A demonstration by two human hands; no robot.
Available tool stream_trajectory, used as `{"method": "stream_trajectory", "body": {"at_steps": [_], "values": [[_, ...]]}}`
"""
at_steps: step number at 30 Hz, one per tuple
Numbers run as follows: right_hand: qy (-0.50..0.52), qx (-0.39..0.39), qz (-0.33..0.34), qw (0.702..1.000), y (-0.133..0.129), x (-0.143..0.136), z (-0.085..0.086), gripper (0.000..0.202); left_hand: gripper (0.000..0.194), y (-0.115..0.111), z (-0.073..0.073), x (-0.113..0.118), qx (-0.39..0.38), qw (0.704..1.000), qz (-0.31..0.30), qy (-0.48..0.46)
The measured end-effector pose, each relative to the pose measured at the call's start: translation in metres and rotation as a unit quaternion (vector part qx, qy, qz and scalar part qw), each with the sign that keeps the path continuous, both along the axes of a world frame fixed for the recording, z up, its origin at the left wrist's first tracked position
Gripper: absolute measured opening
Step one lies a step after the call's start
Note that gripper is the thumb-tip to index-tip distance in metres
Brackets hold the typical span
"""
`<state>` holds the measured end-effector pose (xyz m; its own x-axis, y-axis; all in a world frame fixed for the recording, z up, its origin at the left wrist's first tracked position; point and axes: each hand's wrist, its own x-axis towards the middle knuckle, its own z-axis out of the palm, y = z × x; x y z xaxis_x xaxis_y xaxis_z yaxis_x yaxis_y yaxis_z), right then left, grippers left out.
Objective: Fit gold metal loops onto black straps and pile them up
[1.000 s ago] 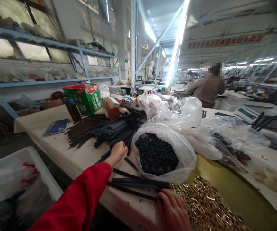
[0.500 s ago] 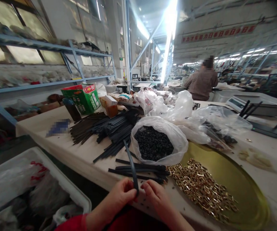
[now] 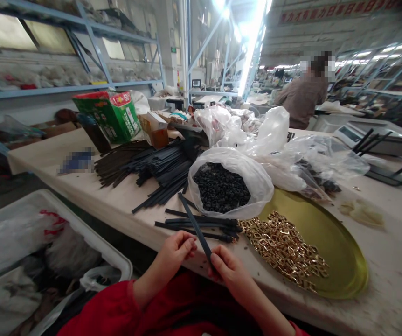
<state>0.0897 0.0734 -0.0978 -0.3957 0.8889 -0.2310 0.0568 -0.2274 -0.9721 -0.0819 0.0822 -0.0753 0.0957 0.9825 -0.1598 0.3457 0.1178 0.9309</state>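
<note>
My right hand (image 3: 226, 267) pinches the lower end of a flat black strip (image 3: 197, 226) at the table's near edge. The strip slants up and left from it. Just left of the strip is my left hand (image 3: 178, 248), its fingers curled together; what they hold, if anything, is too small to make out. Beyond my hands lie several black strips (image 3: 183, 221) with gold-coloured metal at their right ends. A white plastic bag (image 3: 262, 189) of small black pieces (image 3: 222, 189) stands behind them. To the right, gold buckles (image 3: 285, 249) lie on a gold tray (image 3: 344, 261).
More dark strips (image 3: 166, 163) are piled behind, near a green box (image 3: 124, 119). Clear plastic bags (image 3: 320, 154) lie at the back right. A white bin (image 3: 117, 256) stands at the lower left. A person (image 3: 301, 100) is in the background.
The strip's near end has passed from my left hand to my right hand, and my left hand has moved off it to the left. The view has tilted downward.
</note>
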Motion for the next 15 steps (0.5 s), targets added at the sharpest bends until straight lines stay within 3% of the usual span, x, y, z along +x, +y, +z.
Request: {"method": "stream_trajectory", "body": {"at_steps": [2, 4, 7, 9, 11, 13, 15], "values": [[0.002, -0.009, 0.003, 1.000, -0.002, 0.001, -0.001, 0.035, 0.017, 0.005, 0.004, 0.000, 0.109, 0.990, 0.002, 0.087], [0.001, -0.013, 0.012, 1.000, -0.002, 0.002, -0.002, 0.036, 0.018, 0.010, 0.010, 0.000, 0.225, 0.956, -0.028, 0.183], [-0.011, 0.006, 0.028, 1.000, 0.000, 0.007, -0.004, 0.035, 0.020, 0.020, 0.023, -0.003, 0.334, 0.875, -0.169, 0.307], [-0.043, 0.047, 0.029, 0.998, 0.004, 0.012, -0.004, 0.034, 0.016, 0.026, 0.032, -0.004, 0.349, 0.825, -0.256, 0.364], [-0.094, 0.099, 0.024, 0.990, 0.013, 0.019, 0.000, 0.033, 0.013, 0.029, 0.041, -0.005, 0.331, 0.796, -0.300, 0.409], [-0.147, 0.155, 0.010, 0.977, 0.026, 0.027, 0.007, 0.031, 0.016, 0.031, 0.046, -0.004, 0.299, 0.784, -0.316, 0.442], [-0.208, 0.233, -0.026, 0.950, 0.047, 0.037, 0.017, 0.027, 0.020, 0.030, 0.046, -0.003, 0.253, 0.799, -0.308, 0.450]]}}
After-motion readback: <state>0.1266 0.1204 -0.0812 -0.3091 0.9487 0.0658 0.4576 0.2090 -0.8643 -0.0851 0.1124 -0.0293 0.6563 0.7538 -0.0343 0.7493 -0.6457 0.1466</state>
